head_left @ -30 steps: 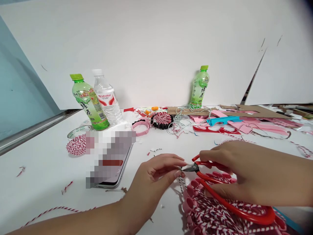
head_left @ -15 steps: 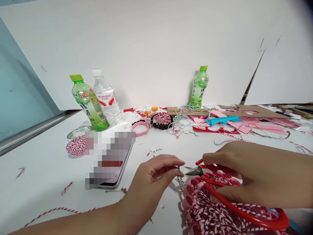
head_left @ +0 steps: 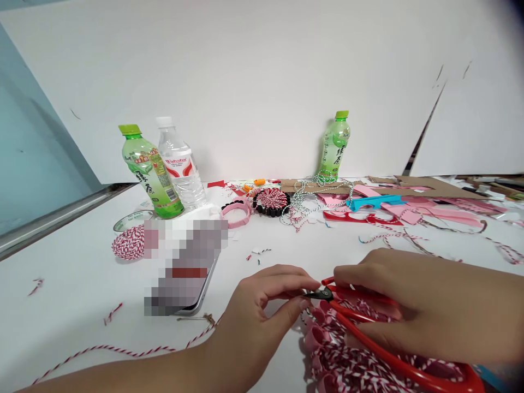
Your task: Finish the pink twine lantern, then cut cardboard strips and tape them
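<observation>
My left hand [head_left: 257, 311] pinches a thin strand of red-and-white twine [head_left: 303, 308] between thumb and fingers. My right hand [head_left: 409, 305] grips red-handled scissors [head_left: 360, 333], and their small dark blades [head_left: 319, 295] sit right at my left fingertips. Under the scissors lies a pink looped craft piece [head_left: 315, 338], heaped with red-and-white twine [head_left: 352, 371]. Part of it is hidden by my right hand. A long loose length of the same twine [head_left: 102, 349] runs along the table beside my left forearm.
Behind my hands stand green tea bottles [head_left: 151, 172] [head_left: 335, 147] and a water bottle [head_left: 180, 169]. A pixelated phone [head_left: 184, 267], a twine spool [head_left: 129, 243], a pink ring [head_left: 236, 214], a twine disc [head_left: 271, 202], and pink paper scraps [head_left: 426, 214] lie around.
Both hands have dropped slightly toward me, and the scissor blades have closed up against my left fingers. The red handle loop has shifted lower in view.
</observation>
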Tool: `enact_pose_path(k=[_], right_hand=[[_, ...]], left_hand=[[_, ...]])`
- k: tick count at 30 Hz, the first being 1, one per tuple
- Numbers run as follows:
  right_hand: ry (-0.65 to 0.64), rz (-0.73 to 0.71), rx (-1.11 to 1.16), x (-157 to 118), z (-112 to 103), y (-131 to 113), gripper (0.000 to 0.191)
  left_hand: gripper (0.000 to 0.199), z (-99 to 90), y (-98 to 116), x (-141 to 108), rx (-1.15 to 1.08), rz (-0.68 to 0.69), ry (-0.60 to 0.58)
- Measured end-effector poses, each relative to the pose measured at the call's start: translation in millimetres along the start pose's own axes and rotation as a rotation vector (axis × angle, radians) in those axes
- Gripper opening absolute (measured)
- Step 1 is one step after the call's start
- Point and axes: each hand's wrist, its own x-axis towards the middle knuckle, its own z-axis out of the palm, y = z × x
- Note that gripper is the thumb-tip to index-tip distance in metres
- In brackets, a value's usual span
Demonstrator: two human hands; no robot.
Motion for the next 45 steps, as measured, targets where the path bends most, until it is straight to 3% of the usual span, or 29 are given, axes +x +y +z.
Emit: enact_pose_path(k=[3,11,20,29,45], right_hand=[[-0.062,-0.008,0.016,0.7,0.8,-1.0,0.035],[-0.046,-0.002,0.003,3.2,2.1,-1.7,0.041],[-0.065,0.009,0.004,4.3,1.0,-8.2,0.039],[-0.11,0.081,-0.032,7.2,-9.8,-34.1,0.033],[-0.053,0.128,-0.081,5.3,-7.5,-35.9,0.028]], left_hand=[[0.029,1.2,1.6,-1.7,-0.001,0.007,-0.008],[0.032,1.0,0.7,-0.5,-0.022,-0.027,-0.013],[0.035,1.0,0.9,-0.2,-0.016,-0.017,-0.006],[0.04,-0.6,0.2,-0.7,-0.024,0.038,0.018],[0.042,-0.7,-2.3,0.8,0.005,0.053,0.005]])
